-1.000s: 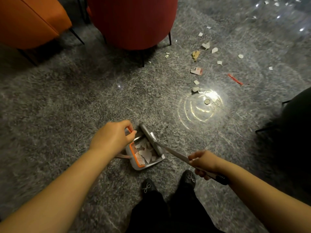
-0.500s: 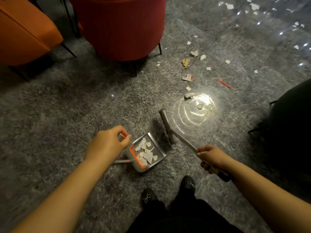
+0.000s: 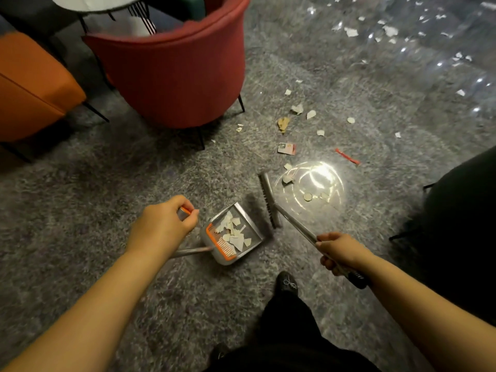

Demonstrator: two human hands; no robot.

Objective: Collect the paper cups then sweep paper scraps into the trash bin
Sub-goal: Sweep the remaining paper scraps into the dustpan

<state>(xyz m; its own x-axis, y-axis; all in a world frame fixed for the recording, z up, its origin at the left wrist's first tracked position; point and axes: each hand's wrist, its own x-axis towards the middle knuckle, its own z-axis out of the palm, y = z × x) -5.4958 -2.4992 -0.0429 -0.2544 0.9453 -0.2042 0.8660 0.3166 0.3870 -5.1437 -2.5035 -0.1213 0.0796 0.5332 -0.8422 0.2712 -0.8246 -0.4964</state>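
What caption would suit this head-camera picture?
Left hand steadies a dustpan holding paper scraps; right hand reaches the broom toward more.

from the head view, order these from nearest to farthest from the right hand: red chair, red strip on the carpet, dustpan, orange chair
Measured from the right hand:
1. dustpan, just to its left, holding scraps
2. red strip, ahead of it, beyond the bright light spot
3. red chair, farther ahead and to the left
4. orange chair, at the far left edge

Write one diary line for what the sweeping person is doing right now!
left hand holds dustpan handle | right hand grips broom | scraps in dustpan | more scraps ahead on carpet
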